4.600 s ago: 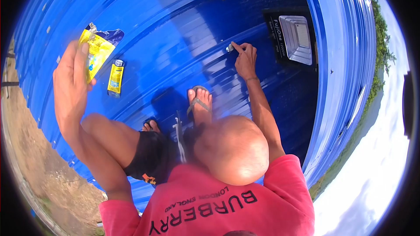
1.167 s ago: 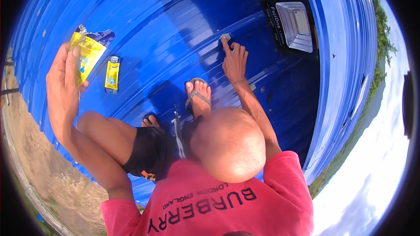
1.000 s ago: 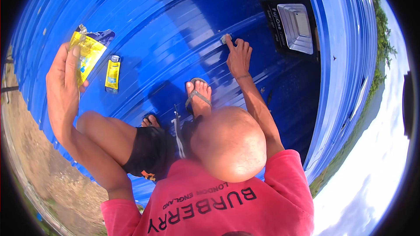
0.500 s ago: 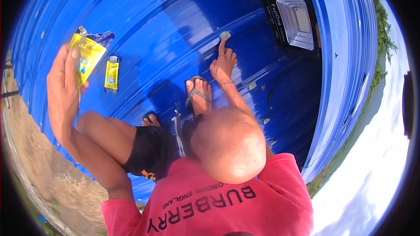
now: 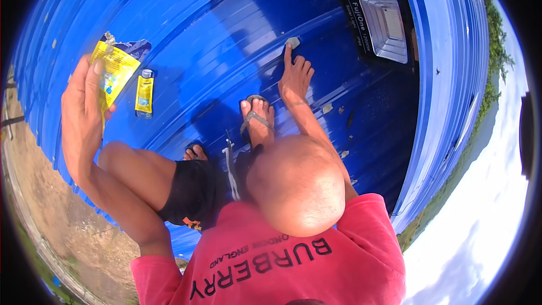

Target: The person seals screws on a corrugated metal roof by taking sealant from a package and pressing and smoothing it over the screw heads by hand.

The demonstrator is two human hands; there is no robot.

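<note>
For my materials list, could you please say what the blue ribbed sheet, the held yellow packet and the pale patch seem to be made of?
Blue ribbed sheet: probably painted metal, glossy, given its ribs and reflections. Yellow packet: printed card or plastic, flat and thin; which, I cannot tell. Pale patch: perhaps sealant, dull, with an uneven edge.

the pinch of the right hand (image 5: 296,79) has been undone; the blob (image 5: 292,42), first touched by finger and thumb together, has been pressed out wider and flatter, and the index fingertip (image 5: 288,48) is now laid at its lower edge instead of over its middle. the forearm (image 5: 314,124) has been swung leftward, and pale scraps (image 5: 327,108) beside it have been uncovered.
</note>
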